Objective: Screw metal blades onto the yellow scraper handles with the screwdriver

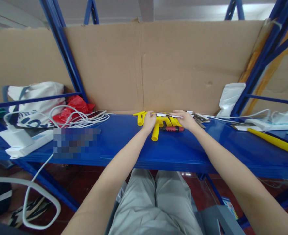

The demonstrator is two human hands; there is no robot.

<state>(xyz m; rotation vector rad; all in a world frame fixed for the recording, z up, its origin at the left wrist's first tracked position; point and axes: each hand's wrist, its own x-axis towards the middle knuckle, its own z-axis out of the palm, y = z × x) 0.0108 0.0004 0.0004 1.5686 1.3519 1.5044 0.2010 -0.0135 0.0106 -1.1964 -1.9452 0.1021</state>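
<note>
My left hand (149,121) and my right hand (186,120) are both closed in a pinch over a heap of yellow parts at the back of the blue shelf. A thin pale strip (175,116) runs into the fingers of my right hand. What my left fingers grip is too small to tell. Below and between the hands lies a yellow T-shaped plastic handle (155,131), its tube end facing me. Another yellow T-shaped handle (140,119) is left of my left hand. A red-and-black tool handle (174,128) lies under the heap.
Flat dark-and-silver pieces (201,119) lie right of my right hand. A long yellow tube (273,140) is at the far right. White coiled cable (92,120), a red plastic bag (76,106) and a power strip (30,142) stand left. Cardboard (183,65) closes the back.
</note>
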